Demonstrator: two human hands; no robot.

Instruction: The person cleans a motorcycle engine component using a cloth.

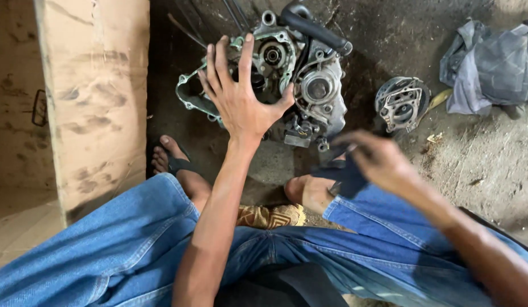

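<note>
Dusty grey concrete floor [480, 165] fills the scene, stained dark under the work. At nine o'clock a tall pale cardboard sheet [96, 96] with smudged marks stands upright against a tan wall. Just right of it, at about eight o'clock, a bare foot in a dark flip-flop sandal [172, 162] rests on the floor, with blue denim jeans [122, 239] covering both legs across the lower frame.

At twelve o'clock lies a grey cast-metal engine crankcase [309, 85] with a greenish gasket rim, round bearing seats and a black rubber hose across its top. The left hand [241, 96] is spread wide, fingers splayed and pressed flat against the casing's left half, gripping nothing. Below it, at six o'clock, a folded yellow patterned cloth [269, 216] sits between the knees.

The right hand [377, 159], at about four o'clock, is blurred; its fingers pinch a dark blue rag [346, 176] above the right knee, apart from the casing. At two o'clock a round grey metal engine cover [401, 103] lies on the floor, just beside the casing. At the one o'clock corner a crumpled grey plastic sheet [491, 62] is heaped, near the cover.
</note>
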